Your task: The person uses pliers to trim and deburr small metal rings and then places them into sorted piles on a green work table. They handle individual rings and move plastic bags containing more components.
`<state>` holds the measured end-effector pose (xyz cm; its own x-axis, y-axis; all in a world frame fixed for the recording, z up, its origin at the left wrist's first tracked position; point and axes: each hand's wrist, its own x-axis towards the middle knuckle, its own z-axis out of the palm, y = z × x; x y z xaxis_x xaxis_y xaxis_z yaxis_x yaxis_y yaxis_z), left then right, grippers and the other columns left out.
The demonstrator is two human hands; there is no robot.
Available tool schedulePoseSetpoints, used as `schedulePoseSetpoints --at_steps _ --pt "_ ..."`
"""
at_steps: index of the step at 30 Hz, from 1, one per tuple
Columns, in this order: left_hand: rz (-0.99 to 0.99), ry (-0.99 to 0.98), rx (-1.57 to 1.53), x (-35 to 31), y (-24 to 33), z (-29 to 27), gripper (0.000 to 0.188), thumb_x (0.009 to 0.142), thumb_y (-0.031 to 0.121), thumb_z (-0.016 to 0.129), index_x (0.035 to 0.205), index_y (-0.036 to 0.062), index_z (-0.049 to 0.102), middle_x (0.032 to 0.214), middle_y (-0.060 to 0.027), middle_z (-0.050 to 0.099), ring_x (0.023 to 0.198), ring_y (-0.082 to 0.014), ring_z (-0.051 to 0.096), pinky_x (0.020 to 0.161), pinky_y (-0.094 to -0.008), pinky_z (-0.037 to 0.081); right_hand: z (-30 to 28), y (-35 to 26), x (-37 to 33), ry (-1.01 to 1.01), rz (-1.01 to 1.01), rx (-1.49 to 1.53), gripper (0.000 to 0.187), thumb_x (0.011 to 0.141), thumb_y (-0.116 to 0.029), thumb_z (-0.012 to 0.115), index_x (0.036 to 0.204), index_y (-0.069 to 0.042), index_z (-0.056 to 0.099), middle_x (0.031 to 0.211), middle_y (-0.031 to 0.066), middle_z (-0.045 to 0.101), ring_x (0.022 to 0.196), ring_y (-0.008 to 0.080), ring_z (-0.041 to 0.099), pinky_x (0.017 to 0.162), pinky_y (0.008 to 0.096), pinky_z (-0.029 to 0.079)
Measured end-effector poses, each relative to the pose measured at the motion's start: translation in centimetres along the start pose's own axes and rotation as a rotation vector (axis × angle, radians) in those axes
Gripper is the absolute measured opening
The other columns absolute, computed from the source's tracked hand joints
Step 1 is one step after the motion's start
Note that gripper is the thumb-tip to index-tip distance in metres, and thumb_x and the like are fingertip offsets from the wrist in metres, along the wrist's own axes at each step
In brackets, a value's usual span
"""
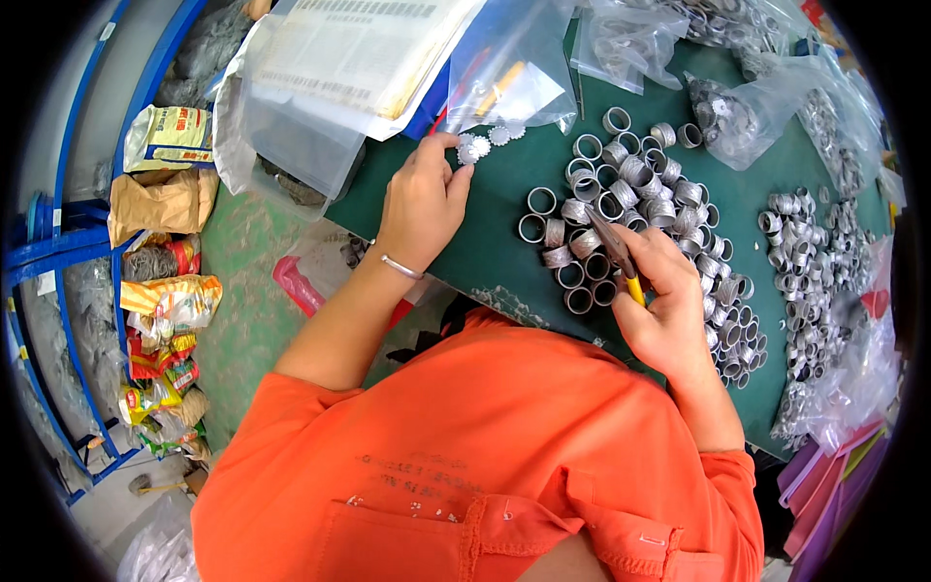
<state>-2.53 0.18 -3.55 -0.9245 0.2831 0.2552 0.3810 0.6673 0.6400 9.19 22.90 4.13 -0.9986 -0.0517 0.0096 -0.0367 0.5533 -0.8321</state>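
Note:
My left hand [425, 199] is at the left part of the green table, thumb and forefinger pinched on a small white toothed piece [473, 148] shaped like a gear. More white toothed pieces [504, 133] lie just right of it, by a clear plastic bag. Wrapped round the yellow handle of a pair of pliers [613, 242], my right hand [664, 291] rests near the table's front edge. The jaws of the pliers point away to the upper left, over a heap of short grey metal rings [635, 175]. Whether the jaws grip a ring, I cannot tell.
Smaller grey metal parts [805, 281] form another heap on the right. Clear bags of metal parts [727, 116] lie along the far right. Printed sheets in a plastic sleeve [339, 68] cover the far left corner. A blue shelf rack [58, 238] with packed bags stands at the left.

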Motion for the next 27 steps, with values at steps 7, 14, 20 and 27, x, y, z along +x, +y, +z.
schedulePoseSetpoints --at_steps 7,14,20,27 --pt "0.026 -0.153 -0.032 -0.2 0.6 -0.6 0.031 0.074 0.008 0.073 0.102 0.0024 0.062 0.068 -0.0105 0.054 0.058 -0.0225 0.054 0.056 -0.0317 0.045 0.4 -0.2 0.1 -0.008 -0.023 0.014 0.052 0.062 0.008 0.05 0.113 0.001 0.059 0.075 0.0108 0.046 0.068 0.0233 0.048 0.062 0.0296 0.04" --pt "0.109 -0.234 -0.148 -1.0 0.8 -1.0 0.027 0.071 0.006 0.074 0.095 0.0019 0.062 0.07 -0.0085 0.053 0.061 -0.0204 0.053 0.06 -0.0308 0.045 0.3 -0.3 0.2 -0.022 0.003 0.009 0.052 0.063 0.007 0.05 0.113 0.001 0.059 0.074 0.0113 0.046 0.067 0.0236 0.048 0.062 0.0301 0.041" --pt "0.078 -0.261 -0.211 -1.4 1.0 -1.2 0.021 0.076 0.004 0.07 0.096 0.0026 0.064 0.077 -0.0069 0.058 0.062 -0.0154 0.055 0.058 -0.0288 0.045 0.1 -1.1 0.4 -0.065 0.006 0.011 0.051 0.064 0.007 0.05 0.114 0.0 0.059 0.074 0.0117 0.047 0.068 0.0246 0.048 0.064 0.0311 0.042" --pt "-0.673 -0.389 -1.259 -1.7 4.0 -2.3 0.009 0.089 0.01 0.061 0.093 0.0017 0.059 0.085 -0.004 0.061 0.065 -0.0082 0.054 0.053 -0.0177 0.039 0.6 -1.4 0.9 -0.122 0.003 0.027 0.052 0.064 0.009 0.049 0.115 -0.002 0.06 0.079 0.0115 0.054 0.073 0.0269 0.053 0.068 0.0321 0.045"
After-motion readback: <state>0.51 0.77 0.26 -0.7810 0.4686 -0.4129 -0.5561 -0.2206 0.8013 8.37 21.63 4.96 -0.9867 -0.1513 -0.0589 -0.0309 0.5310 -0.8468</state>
